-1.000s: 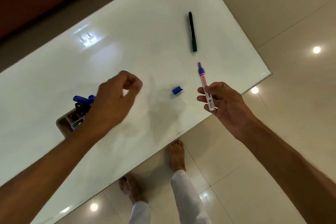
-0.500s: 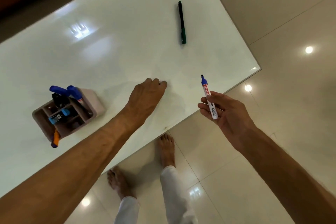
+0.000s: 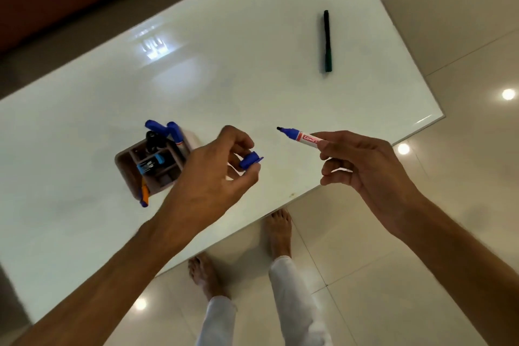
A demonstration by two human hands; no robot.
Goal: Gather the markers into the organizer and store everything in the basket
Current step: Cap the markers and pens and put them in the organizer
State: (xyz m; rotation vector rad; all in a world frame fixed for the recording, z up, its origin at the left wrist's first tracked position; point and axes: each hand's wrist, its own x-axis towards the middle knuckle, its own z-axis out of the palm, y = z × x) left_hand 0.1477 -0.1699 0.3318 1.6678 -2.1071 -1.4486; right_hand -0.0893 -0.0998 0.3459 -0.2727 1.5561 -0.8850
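Pinching the blue cap (image 3: 250, 160) between thumb and fingertips, the left hand (image 3: 213, 174) holds it in the middle of the frame, above the white table (image 3: 224, 36). The right hand (image 3: 362, 166) grips the blue marker (image 3: 299, 137) by its white barrel with curled fingers, and the bare tip points left toward the cap.

The step in hand seems to be closing this marker. To do it well, the open mouth of the cap should face the tip, both should be on one line, and the cap should be pushed straight until it sits firmly; a crooked push could smear ink on the fingers.

The organizer (image 3: 151, 166) stands at middle left, just beside the left hand, already with two blue markers and other small items inside. A green marker (image 3: 326, 42) lies alone at upper right, well apart from both hands.

The left hand hides part of the organizer. I cannot tell which way the mouth of the cap faces. The small items are hard to identify. No basket is in view.
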